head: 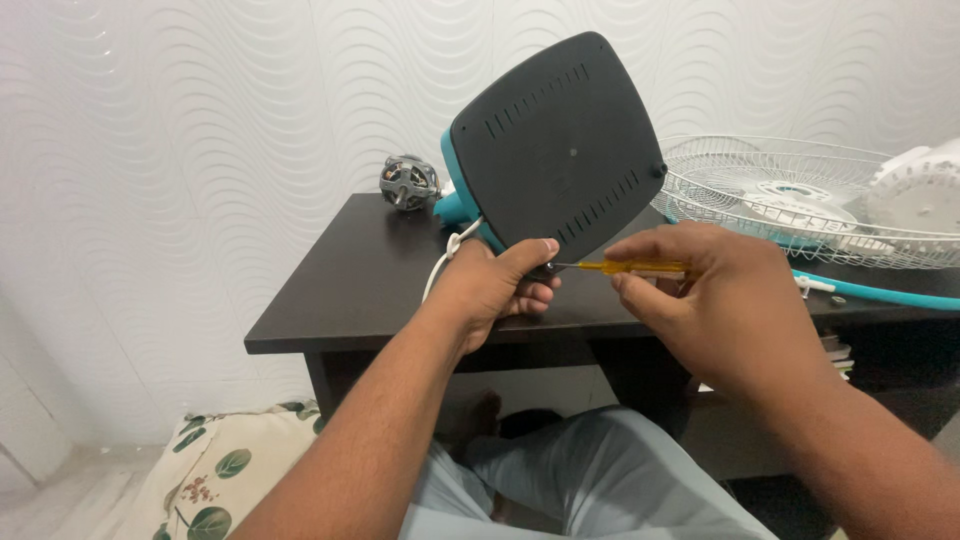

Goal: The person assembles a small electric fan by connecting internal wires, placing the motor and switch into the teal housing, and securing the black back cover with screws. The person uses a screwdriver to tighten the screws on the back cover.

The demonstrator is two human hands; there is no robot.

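A fan base (pixel 560 140) with a dark grey slotted underside and teal rim is tipped up on edge over the dark table (pixel 340 290). My left hand (pixel 500 285) grips its lower corner, thumb on the grey plate. My right hand (pixel 715 300) holds a screwdriver with a clear yellow handle (pixel 635 267), its metal tip touching the base's lower edge beside my left thumb. A white power cord (pixel 445 260) loops down by my left wrist.
A small electric motor (pixel 408 183) sits at the table's back edge. A white wire fan grille (pixel 780 200), a white fan part (pixel 920 190) and a teal ring (pixel 880 293) lie to the right. A leaf-print cushion (pixel 215 470) is on the floor at left.
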